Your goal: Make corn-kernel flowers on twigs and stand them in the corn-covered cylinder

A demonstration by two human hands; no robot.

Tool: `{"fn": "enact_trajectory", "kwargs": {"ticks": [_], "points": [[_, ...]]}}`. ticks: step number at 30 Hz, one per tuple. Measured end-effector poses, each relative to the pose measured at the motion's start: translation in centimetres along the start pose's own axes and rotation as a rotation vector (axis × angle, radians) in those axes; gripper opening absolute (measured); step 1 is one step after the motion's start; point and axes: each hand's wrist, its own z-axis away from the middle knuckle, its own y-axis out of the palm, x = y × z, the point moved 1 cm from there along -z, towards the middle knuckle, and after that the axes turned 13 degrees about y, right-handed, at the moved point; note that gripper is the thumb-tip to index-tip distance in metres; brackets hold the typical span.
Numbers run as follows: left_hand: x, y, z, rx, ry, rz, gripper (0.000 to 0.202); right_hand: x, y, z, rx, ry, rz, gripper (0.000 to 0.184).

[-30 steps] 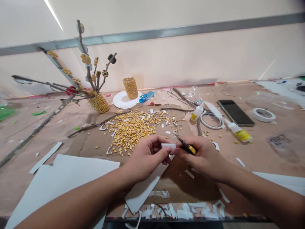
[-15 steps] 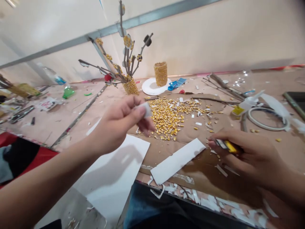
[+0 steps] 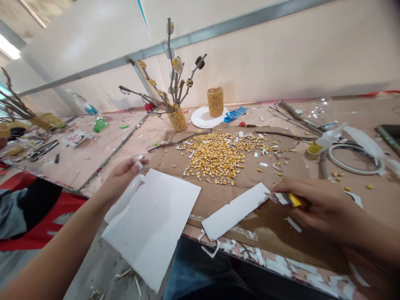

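Observation:
My left hand [image 3: 120,177] pinches a small white piece of foam board [image 3: 139,163] above the left corner of a large white sheet [image 3: 156,221]. My right hand [image 3: 325,212] is wrapped around a yellow and black utility knife [image 3: 295,200], its blade pointing left at the tip of a white strip [image 3: 236,211]. The strip lies slanted on brown cardboard [image 3: 206,200]. Beyond it spreads a pile of yellow corn kernels [image 3: 215,158], mixed with small white scraps.
Behind the kernels stand a corn-covered pot with branches [image 3: 177,118] and a corn-covered cup [image 3: 215,102] on a white disc [image 3: 200,118]. A glue bottle [image 3: 323,141] and a white ring [image 3: 353,168] lie at right. White offcuts [image 3: 278,266] litter the front edge.
My left hand has moved left and down, away from the kernels, with the small white piece. My right hand stays near the strip with the knife, whose blade now shows more clearly.

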Motion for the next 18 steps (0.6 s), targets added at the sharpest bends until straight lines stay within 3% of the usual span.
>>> {"fn": "enact_trajectory", "kwargs": {"ticks": [2, 4, 7, 10, 12, 15, 18], "points": [[-0.8, 0.9, -1.6, -0.076, 0.104, 0.015, 0.022, -0.2, 0.1, 0.2, 0.007, 0.038, -0.003, 0.029], [-1.7, 3.5, -2.0, -0.069, 0.148, 0.056, 0.027, -0.2, 0.1, 0.3, 0.002, 0.092, -0.01, 0.027], [-2.7, 10.4, -0.1, 0.097, 0.05, 0.098, 0.031, 0.2, 0.1, 0.2, 0.007, 0.16, -0.036, 0.013], [-3.1, 18.1, 2.7, 0.299, -0.145, 0.244, 0.033, 0.8, 0.2, -0.2, 0.015, 0.144, -0.107, 0.029], [-3.2, 21.9, 3.6, 0.393, -0.197, 0.342, 0.035, 1.1, 0.5, -0.3, -0.015, 0.151, -0.118, 0.036], [-2.6, 24.8, 3.2, 0.459, -0.128, 0.446, 0.036, 1.2, 0.9, -0.4, -0.026, 0.184, -0.073, 0.037], [-1.4, 25.3, 1.8, 0.448, -0.088, 0.531, 0.039, 1.2, 1.1, -0.4, -0.031, 0.183, -0.003, 0.032]]}}
